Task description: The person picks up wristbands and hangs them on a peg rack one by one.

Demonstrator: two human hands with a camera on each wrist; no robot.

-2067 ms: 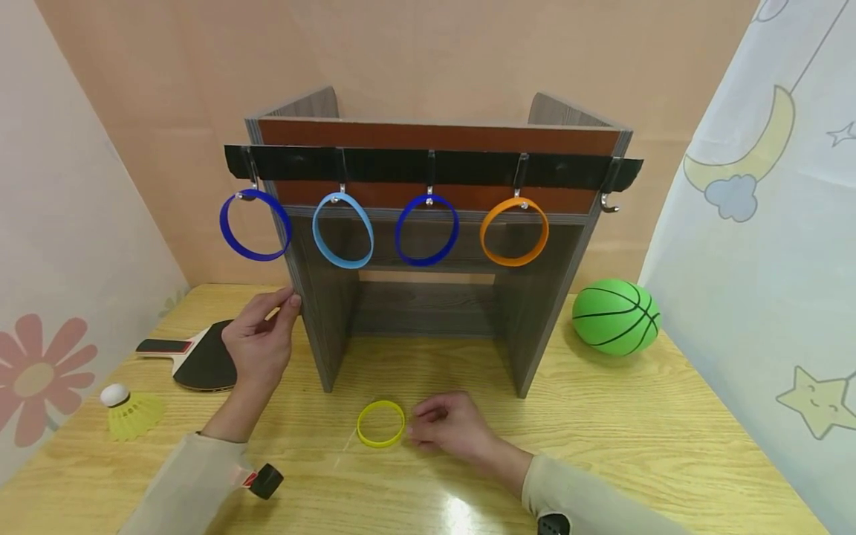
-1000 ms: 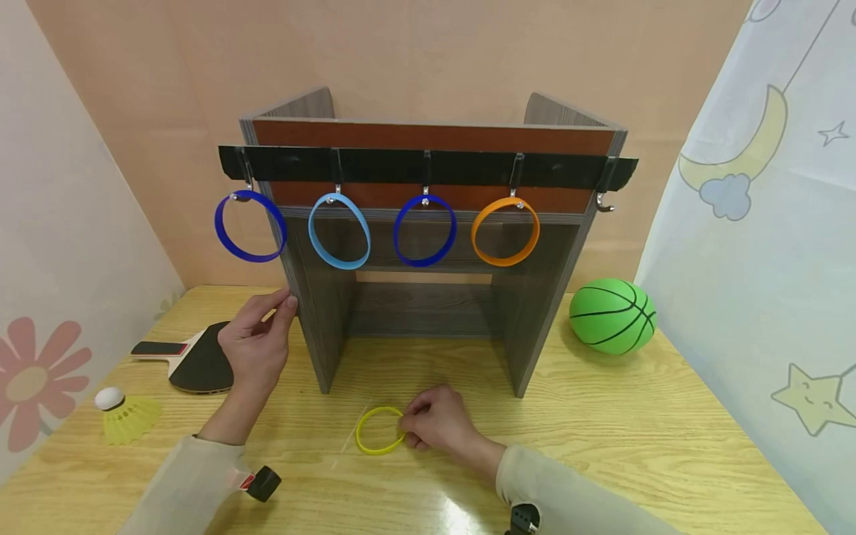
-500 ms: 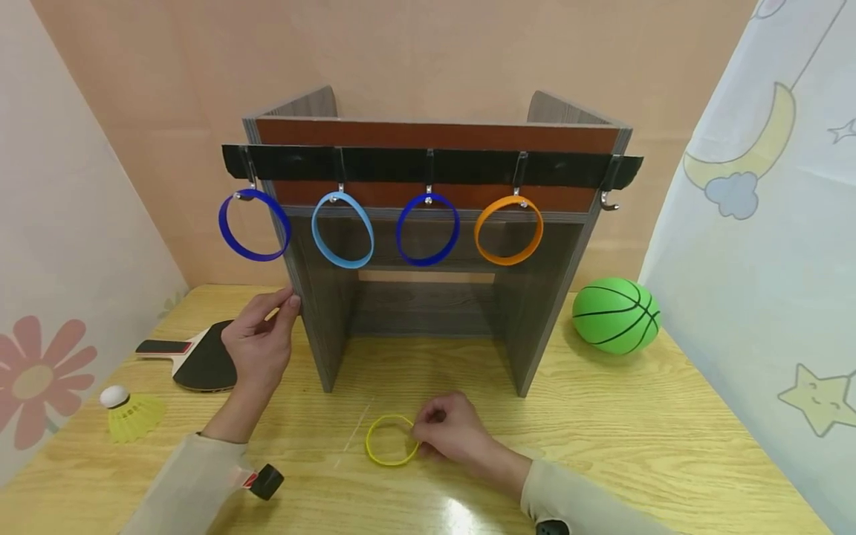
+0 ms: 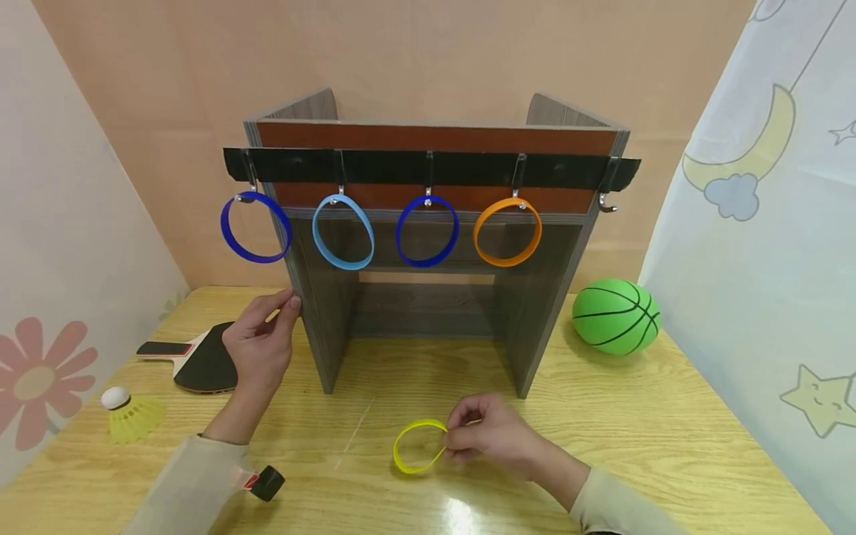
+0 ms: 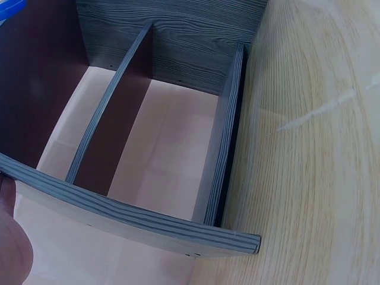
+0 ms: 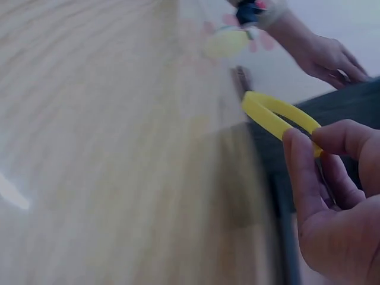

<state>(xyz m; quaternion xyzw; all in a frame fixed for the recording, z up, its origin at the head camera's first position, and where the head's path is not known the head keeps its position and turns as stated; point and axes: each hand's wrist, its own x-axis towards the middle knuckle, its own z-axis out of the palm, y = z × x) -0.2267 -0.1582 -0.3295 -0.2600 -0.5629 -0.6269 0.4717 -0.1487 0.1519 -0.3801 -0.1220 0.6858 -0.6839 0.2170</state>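
My right hand (image 4: 498, 435) pinches the right side of a yellow wristband (image 4: 397, 453), held above the table. In the right wrist view, the thumb and fingers grip one end of the wristband (image 6: 267, 120). At the left side panel of a grey wooden rack (image 4: 314, 327), my left hand (image 4: 259, 342) holds the front edge between thumb and finger. A black strip (image 4: 384, 166) with several hooks crosses the rack. From it hang a blue wristband (image 4: 230, 238), a light-blue one (image 4: 317, 234), another blue one (image 4: 400, 238) and an orange one (image 4: 478, 238). The rightmost hook (image 4: 607, 204) is bare.
A table tennis bat (image 4: 207, 360) and a yellow shuttlecock (image 4: 134, 417) lie on the left of the wooden table (image 4: 642, 438). To the right of the rack sits a green ball (image 4: 615, 317). Printed cloth walls stand on both sides.
The right hand has taken hold of the yellow wristband, lifted it from the table and carried it rightward. My left hand stays at the rack's edge.
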